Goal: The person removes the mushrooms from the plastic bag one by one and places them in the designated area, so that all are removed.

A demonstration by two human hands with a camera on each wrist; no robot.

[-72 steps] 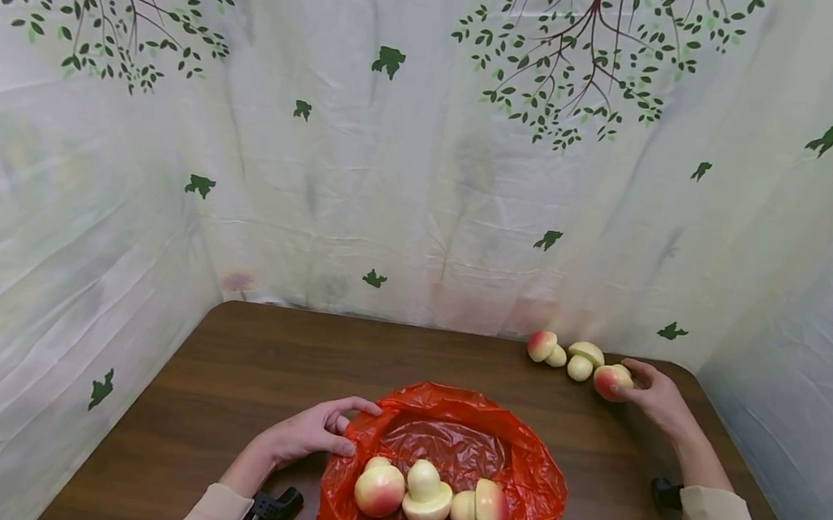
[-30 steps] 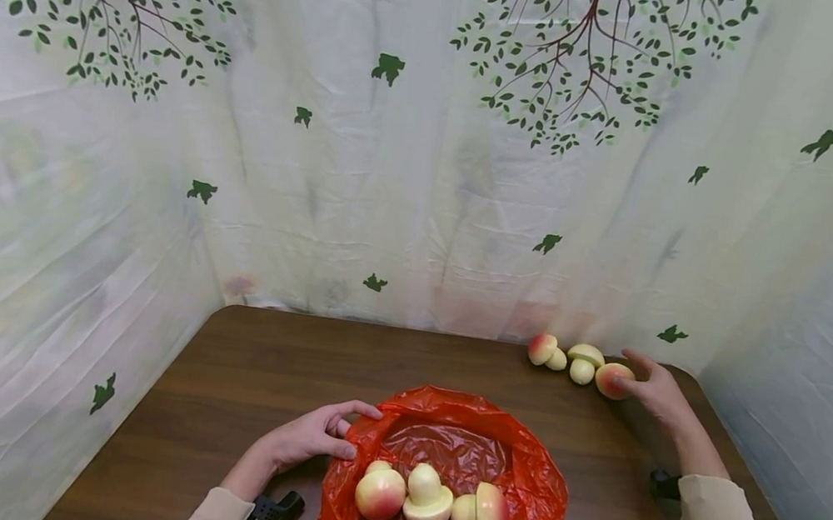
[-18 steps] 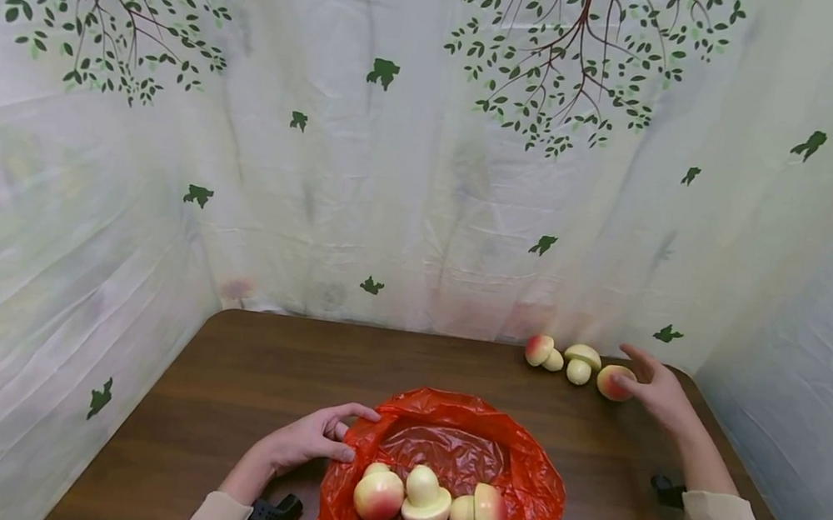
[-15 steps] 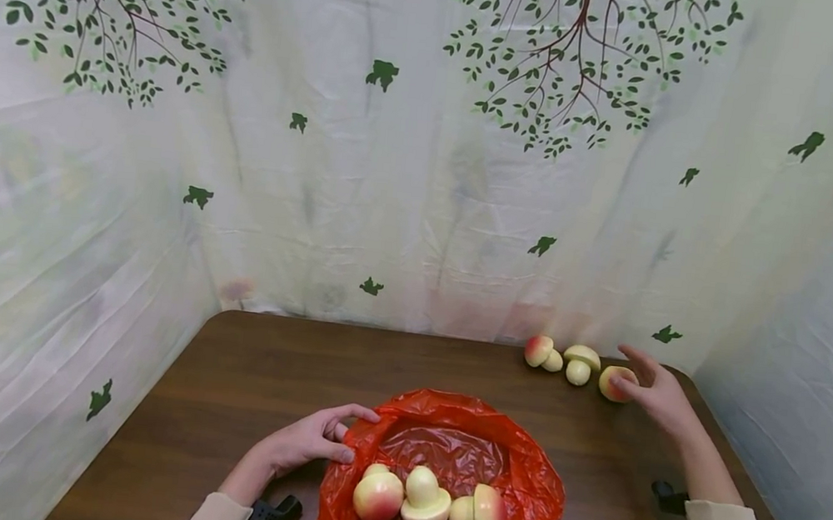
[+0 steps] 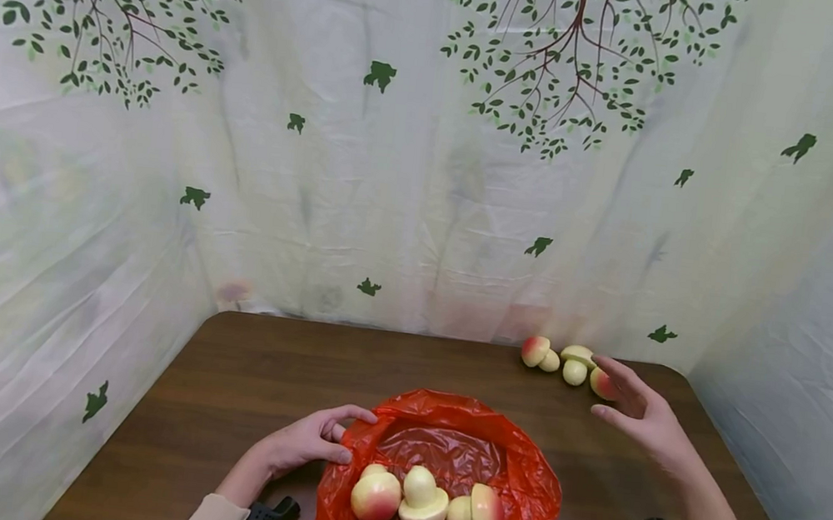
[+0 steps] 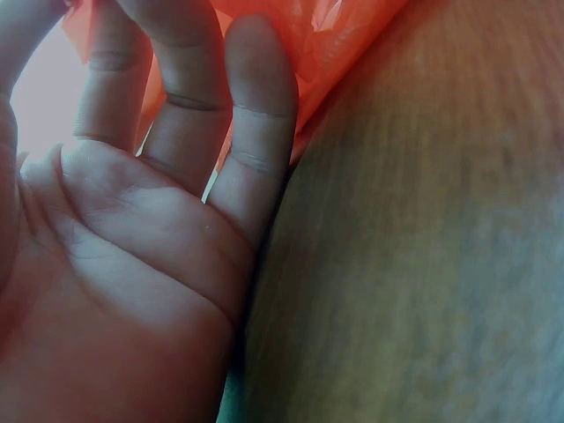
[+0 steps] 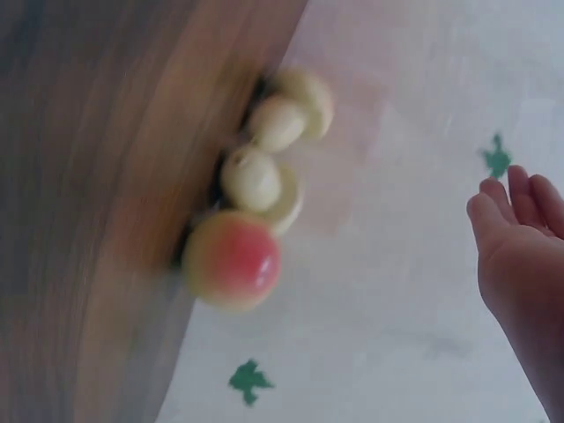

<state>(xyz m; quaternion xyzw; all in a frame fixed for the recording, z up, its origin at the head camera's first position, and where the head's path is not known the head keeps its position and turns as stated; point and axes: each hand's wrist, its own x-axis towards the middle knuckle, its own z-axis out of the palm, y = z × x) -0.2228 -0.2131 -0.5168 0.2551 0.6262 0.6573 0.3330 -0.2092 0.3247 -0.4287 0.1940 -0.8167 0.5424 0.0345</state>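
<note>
My left hand (image 5: 304, 442) holds the left rim of a red plastic bag (image 5: 537, 489); the left wrist view shows the fingers (image 6: 256, 132) bent against the red plastic. Inside the wide-mouthed bag lie three toy mushrooms, cream with red blush: one on the left (image 5: 376, 497), one cap-down in the middle (image 5: 424, 508), one on its side at right (image 5: 486, 515). At the far right of the table, my right hand (image 5: 646, 416) is apart from a red-capped toy mushroom (image 7: 233, 262), its fingers spread and holding nothing. Two more mushrooms, one cream (image 5: 575, 367) and one red-capped (image 5: 536, 352), lie beside it.
A brown wooden table (image 5: 286, 365) carries everything. White curtains (image 5: 421, 210) printed with green leaves and branches hang behind it and along both sides. Black straps with camera mounts (image 5: 271, 518) sit at the wrists.
My right hand has let go of the rightmost mushroom and drawn back toward me. That mushroom now stands in the row at the back. My left hand and the bag have stayed put.
</note>
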